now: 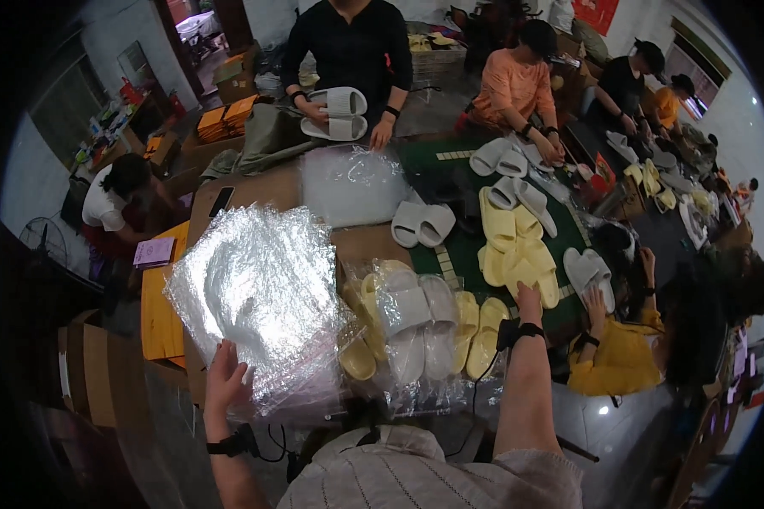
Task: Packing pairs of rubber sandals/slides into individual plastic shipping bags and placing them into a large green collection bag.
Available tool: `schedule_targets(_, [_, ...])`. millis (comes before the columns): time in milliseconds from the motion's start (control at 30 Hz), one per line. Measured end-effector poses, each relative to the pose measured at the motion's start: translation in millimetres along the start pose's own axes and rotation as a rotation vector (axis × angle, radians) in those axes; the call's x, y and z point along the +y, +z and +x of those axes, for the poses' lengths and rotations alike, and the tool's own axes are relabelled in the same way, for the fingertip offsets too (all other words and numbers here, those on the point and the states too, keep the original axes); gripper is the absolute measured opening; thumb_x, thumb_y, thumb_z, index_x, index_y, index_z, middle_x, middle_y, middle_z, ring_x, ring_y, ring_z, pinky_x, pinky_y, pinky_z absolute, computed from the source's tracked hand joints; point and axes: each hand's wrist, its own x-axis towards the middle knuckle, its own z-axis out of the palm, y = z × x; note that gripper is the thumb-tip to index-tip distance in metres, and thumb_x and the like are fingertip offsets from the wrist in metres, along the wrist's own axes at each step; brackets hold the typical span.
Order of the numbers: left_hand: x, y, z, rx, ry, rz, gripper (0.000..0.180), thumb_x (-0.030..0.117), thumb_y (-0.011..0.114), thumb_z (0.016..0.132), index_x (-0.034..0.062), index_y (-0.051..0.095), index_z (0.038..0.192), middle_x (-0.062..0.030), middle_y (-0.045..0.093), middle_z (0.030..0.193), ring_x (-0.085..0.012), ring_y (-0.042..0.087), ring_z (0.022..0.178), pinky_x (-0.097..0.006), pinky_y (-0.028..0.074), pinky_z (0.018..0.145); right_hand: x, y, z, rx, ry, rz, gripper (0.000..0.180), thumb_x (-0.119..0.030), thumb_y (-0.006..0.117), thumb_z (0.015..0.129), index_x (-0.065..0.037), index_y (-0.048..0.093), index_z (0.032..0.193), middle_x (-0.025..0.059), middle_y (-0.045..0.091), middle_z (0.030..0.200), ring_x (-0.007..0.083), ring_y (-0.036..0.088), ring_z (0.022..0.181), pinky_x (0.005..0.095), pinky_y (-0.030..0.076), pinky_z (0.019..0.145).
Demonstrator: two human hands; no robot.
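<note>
My right hand [529,300] reaches out to the pile of yellow slippers, its fingers closed on the near edge of a yellow slipper [530,267]. More yellow slippers [499,222] lie just beyond it. My left hand [227,379] is raised at the near left corner of a shiny stack of clear plastic bags [272,288]; its fingers are apart and it holds nothing. Between my hands lie bagged grey slippers [403,310] and yellow slippers [486,338], overlapping along the table's near edge. Wristbands with cables sit on both my wrists.
Across the table a person in black holds grey slippers [334,114] above a pile of clear bags [354,187]. Grey slippers [423,224] lie mid-table. At right, a person in yellow touches grey slippers [587,271]. A phone [221,201] and orange packages [163,322] are at left.
</note>
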Motion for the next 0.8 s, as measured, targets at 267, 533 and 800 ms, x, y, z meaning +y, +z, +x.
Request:
schedule_targets(267, [13, -4, -5, 0.029, 0.014, 0.231, 0.066, 0.02, 0.073, 0.079, 0.002, 0.047, 0.138, -0.021, 0.046, 0.143, -0.0346, 0.037, 0.138, -0.039, 0.035, 0.11, -49, 0, -30, 0.015, -0.231, 0.242, 0.024, -0.014, 0.074, 0.082, -0.01, 0.051, 0.076, -0.0044, 0.045, 0.063, 0.0073, 0.043, 0.051, 0.0251, 0.036, 0.049])
schedule_targets(533, [45, -1, 0, 0.013, 0.145, 0.468, 0.072, 0.041, 0.078, 0.072, -0.0023, 0.055, 0.125, -0.0289, 0.049, 0.136, -0.0433, 0.04, 0.133, -0.045, 0.036, 0.108, -171, -5, -249, -0.408, -0.317, 0.573, 0.012, -0.019, 0.066, 0.092, -0.011, 0.057, 0.093, -0.0063, 0.052, 0.071, 0.0044, 0.046, 0.053, 0.0201, 0.036, 0.048])
schedule_targets(800, [25, -8, -8, -0.077, 0.24, 0.466, 0.084, 0.056, 0.073, 0.073, -0.0014, 0.052, 0.13, -0.0295, 0.041, 0.143, -0.0431, 0.035, 0.136, -0.045, 0.035, 0.11, -191, 56, -448, -0.949, -0.306, 0.563, 0.038, -0.018, 0.059, 0.093, -0.001, 0.048, 0.125, -0.0019, 0.058, 0.078, 0.0004, 0.044, 0.051, 0.0156, 0.038, 0.045])
